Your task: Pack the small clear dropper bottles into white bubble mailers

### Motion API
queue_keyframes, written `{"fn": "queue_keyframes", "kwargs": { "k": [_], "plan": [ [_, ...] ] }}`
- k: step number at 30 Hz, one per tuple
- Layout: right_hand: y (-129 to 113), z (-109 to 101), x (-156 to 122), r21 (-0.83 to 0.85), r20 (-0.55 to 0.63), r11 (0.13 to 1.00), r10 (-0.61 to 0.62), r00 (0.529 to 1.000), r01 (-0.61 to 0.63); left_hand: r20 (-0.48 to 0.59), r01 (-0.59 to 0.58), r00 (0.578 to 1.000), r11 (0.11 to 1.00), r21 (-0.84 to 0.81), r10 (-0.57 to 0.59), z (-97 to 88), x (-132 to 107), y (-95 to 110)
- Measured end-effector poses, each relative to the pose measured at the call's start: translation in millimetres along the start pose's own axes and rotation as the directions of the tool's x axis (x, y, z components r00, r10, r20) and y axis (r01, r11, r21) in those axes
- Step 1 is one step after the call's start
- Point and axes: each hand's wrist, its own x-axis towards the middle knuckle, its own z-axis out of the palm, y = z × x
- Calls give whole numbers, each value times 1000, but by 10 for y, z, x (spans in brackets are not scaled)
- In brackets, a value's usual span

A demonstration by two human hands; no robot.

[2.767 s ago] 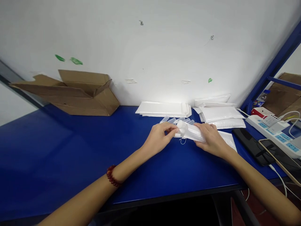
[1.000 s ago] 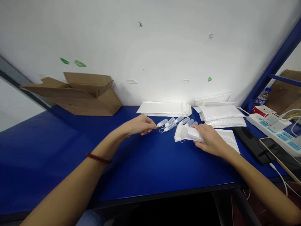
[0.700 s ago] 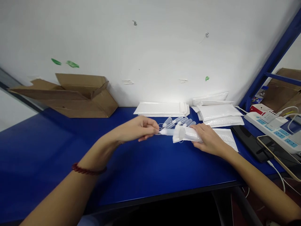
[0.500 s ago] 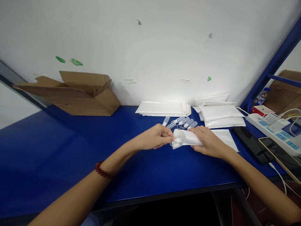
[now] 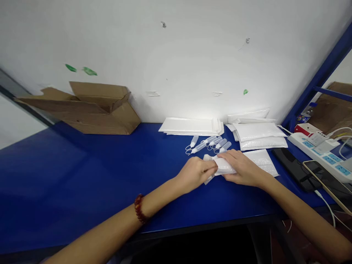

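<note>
A small white bubble mailer (image 5: 224,167) lies on the blue table (image 5: 96,172), held from both ends. My left hand (image 5: 196,173) pinches its left, open end with closed fingers. My right hand (image 5: 242,168) lies over its right part and grips it. Just behind the hands, several small clear dropper bottles (image 5: 209,143) with loop caps lie in a row. More bubble mailers (image 5: 258,134) are stacked to the right rear, one flat mailer (image 5: 262,161) under my right wrist.
An open cardboard box (image 5: 90,110) sits at the back left by the white wall. A flat stack of white envelopes (image 5: 192,126) lies at the back centre. Two phones (image 5: 299,167) and a power strip (image 5: 321,152) with cables occupy the right edge.
My left hand reached to the bottle row, picked up one dropper bottle, carried it to the mailer's open end and now closes on that end. The right hand stayed on the mailer.
</note>
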Motion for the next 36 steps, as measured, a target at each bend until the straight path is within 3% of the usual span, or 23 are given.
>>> {"fn": "queue_keyframes", "kwargs": {
  "k": [2,4,7,9,13,18,23,30,34,36],
  "plan": [
    [32,-17,-1,-2,-35,1000,12,999,-12,-121,70,990,996,-47,-75,-165,32,-50],
    [76,-43,-7,-12,-72,999,38,997,-39,-247,220,944,975,-26,-219,-373,59,-139],
    [141,-79,-20,-25,-106,996,82,991,-85,-305,428,872,899,96,-382,-630,82,-330],
    [173,-92,-29,-27,-121,994,97,988,-101,-302,491,853,851,186,-426,-697,92,-457],
    [194,-92,-37,-35,-146,994,95,985,-101,-201,511,860,787,346,-470,-629,121,-619],
    [171,-85,-29,-72,-135,993,87,987,-97,-101,567,812,734,374,-575,-527,155,-670],
    [152,-73,-21,-100,-121,991,72,990,-84,-125,607,787,725,326,-604,-502,174,-685],
    [159,-72,-30,-164,-130,984,53,990,-74,-170,612,783,691,384,-599,-547,169,-648],
    [165,-86,-34,-151,-168,984,73,983,-99,-234,595,801,777,208,-551,-738,130,-445],
    [169,-91,-35,-131,-177,985,86,981,-110,-130,540,837,840,40,-532,-843,109,-297]
  ]
}}
